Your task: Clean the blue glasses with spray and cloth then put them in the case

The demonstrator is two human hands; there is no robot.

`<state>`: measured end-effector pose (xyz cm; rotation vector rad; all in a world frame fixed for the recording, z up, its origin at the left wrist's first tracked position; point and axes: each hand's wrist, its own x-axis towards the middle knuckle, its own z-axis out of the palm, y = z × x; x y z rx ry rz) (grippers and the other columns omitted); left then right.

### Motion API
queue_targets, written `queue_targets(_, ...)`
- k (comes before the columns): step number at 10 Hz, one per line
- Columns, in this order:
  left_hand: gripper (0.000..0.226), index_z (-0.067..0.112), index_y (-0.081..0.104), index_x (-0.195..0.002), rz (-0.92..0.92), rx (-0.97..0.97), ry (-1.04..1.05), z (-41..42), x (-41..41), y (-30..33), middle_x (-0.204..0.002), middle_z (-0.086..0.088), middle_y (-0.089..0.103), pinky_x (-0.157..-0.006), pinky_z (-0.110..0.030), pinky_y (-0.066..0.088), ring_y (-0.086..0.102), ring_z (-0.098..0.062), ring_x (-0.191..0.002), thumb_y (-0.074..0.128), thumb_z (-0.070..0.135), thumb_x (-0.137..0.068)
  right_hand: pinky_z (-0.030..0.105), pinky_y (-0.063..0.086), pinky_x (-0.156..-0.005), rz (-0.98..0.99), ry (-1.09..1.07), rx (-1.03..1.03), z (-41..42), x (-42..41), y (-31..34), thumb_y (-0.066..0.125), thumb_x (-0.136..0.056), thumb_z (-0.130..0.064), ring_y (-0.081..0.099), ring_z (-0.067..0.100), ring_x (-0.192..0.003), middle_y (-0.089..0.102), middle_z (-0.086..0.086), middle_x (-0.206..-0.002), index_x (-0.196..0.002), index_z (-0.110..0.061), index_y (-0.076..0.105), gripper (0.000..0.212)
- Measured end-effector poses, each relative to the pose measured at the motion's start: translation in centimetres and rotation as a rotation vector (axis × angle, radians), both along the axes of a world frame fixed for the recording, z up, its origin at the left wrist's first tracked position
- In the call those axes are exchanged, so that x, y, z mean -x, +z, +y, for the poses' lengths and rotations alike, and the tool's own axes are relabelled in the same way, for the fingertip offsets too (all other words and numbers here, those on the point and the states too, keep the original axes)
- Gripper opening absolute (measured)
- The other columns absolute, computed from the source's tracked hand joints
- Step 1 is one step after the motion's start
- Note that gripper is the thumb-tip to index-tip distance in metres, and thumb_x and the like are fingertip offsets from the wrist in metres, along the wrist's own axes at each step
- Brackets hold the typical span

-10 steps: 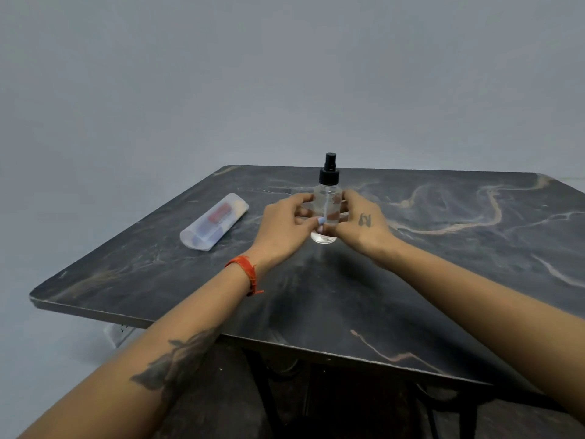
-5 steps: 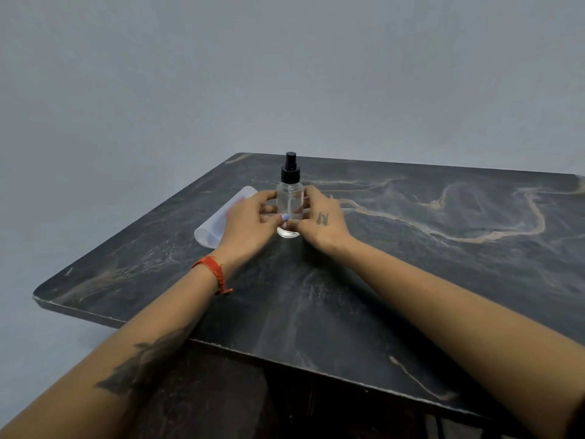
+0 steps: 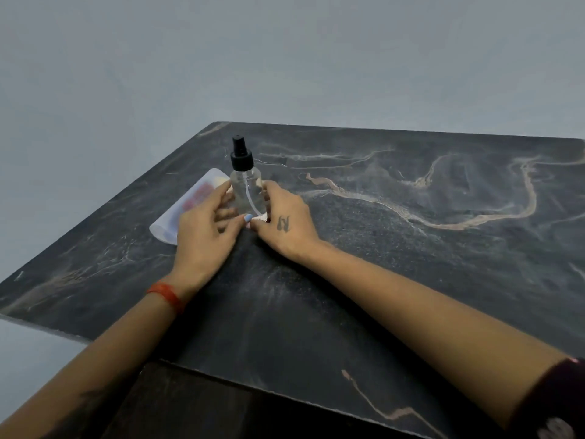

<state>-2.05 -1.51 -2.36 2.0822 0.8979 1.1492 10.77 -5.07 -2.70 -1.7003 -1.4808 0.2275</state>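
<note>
Both hands cup the clear spray bottle (image 3: 247, 191), which stands upright on the dark marbled surface (image 3: 411, 264), left of the frame's centre. The left hand (image 3: 205, 232) curls its fingers round the bottle's left side, its thumb reaching across the base; the right hand (image 3: 285, 226) wraps the right side, thumb tip meeting the left thumb low in front. Just behind the left hand, at the left of the frame, lies the translucent case (image 3: 190, 207), partly hidden; something red shows through it. I cannot make out the blue glasses or a cloth anywhere.

To do this step well, I judge one hand should take the bottle firmly by its body, keeping the black nozzle upright, freeing the other hand to open the case.

Compared with half a second ago, the grip looks unchanged; the bottle, hands and case sit similarly in the frame, and more of the surface's right side shows.
</note>
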Motion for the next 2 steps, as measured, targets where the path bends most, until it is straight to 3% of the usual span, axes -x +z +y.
queue_targets(1, 0.05, 0.003, 0.05, -0.128, -0.018, -0.342, 0.144, -0.6, 0.3, 0.0, -0.112, 0.003, 0.054, -0.087, -0.004, 0.041, 0.053, -0.003, -0.101, 0.067, 0.0, -0.081, 0.04, 0.048, -0.091, 0.086, 0.021, 0.007, -0.8, 0.0, -0.7, 0.074, -0.073, -0.024, 0.057, 0.021, -0.106, 0.063, 0.005, -0.112, -0.122, -0.014, 0.051, 0.055)
queue_targets(2, 0.036, -0.001, 0.057, -0.117, 0.014, -0.558, 0.182, -1.6, 0.3, 0.1, -0.102, -0.011, 0.057, -0.083, -0.026, 0.047, 0.053, -0.02, -0.091, 0.066, 0.002, -0.082, 0.039, 0.045, -0.094, 0.126, -0.012, 0.063, -2.3, 0.1, -0.7, 0.072, -0.077, -0.023, 0.054, 0.021, -0.11, 0.06, 0.006, -0.116, -0.125, -0.012, 0.049, 0.054)
